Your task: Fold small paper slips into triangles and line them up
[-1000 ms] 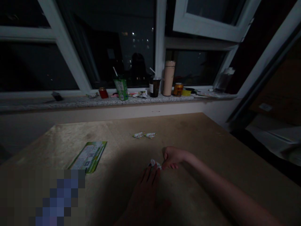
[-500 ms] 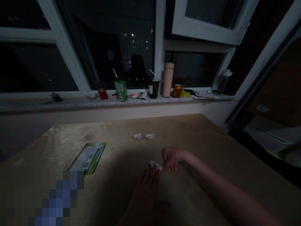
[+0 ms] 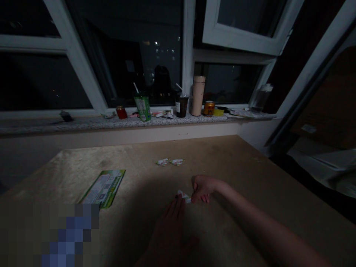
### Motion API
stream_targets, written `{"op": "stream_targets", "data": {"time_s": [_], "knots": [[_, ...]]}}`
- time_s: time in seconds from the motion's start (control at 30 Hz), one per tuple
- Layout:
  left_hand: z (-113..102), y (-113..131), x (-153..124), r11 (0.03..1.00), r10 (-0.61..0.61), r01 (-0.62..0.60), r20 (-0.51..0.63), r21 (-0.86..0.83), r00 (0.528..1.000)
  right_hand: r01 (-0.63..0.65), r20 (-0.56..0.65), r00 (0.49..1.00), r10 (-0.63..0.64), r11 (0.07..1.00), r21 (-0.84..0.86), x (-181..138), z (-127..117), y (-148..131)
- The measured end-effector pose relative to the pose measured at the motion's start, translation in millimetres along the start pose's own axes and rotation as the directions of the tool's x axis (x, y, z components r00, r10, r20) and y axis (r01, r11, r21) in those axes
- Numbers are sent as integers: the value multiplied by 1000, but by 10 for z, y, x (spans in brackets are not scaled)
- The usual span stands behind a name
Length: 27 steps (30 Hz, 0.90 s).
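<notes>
A small white-and-green folded wrapper [image 3: 183, 195] lies on the table between my hands. My left hand [image 3: 170, 222] is flat and outstretched in shadow, its fingertips against the wrapper's near left side. At the wrapper's right end, my right hand [image 3: 203, 189] has its fingers curled with thumb and finger closed on the tip; part of that grip is hidden. Farther back, two similar folded wrappers, a left one [image 3: 162, 162] and a right one [image 3: 177, 162], lie side by side, shaped roughly like triangles. A green-and-white flat packet [image 3: 107, 187] rests to the left.
The wooden table [image 3: 222, 155] meets a wall under a speckled windowsill [image 3: 116, 124]. On the sill stand a red jar [image 3: 121, 112], a green cup [image 3: 143, 107], a dark cup [image 3: 182, 105], a pink flask [image 3: 198, 96], an orange can [image 3: 209, 108] and a clear bottle [image 3: 261, 98].
My left fingers have drawn slightly back and closer together, showing more of the wrapper's upper left. My right hand stays at the wrapper's right end. The view has shifted slightly.
</notes>
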<state>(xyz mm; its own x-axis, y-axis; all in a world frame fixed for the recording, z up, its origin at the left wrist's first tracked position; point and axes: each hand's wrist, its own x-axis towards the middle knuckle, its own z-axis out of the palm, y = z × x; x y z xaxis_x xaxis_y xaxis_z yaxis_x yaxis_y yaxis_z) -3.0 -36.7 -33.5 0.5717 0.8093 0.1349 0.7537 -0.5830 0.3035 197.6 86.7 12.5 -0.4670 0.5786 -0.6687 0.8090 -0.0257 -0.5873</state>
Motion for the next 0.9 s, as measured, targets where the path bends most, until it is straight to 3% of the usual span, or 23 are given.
{"op": "stream_targets", "data": {"time_s": [0.3,0.63,0.9], "knots": [[-2,-2,5,1000,-15,14,21,8,1000,59,-59,996,-60,998,-21,16,42,-95],[-9,-80,-73,998,59,-59,-19,-1,998,-6,-104,995,4,1000,-20,89,65,-101],[-100,-77,-50,999,44,-45,66,20,997,87,-125,989,-84,996,18,61,95,-95]]}}
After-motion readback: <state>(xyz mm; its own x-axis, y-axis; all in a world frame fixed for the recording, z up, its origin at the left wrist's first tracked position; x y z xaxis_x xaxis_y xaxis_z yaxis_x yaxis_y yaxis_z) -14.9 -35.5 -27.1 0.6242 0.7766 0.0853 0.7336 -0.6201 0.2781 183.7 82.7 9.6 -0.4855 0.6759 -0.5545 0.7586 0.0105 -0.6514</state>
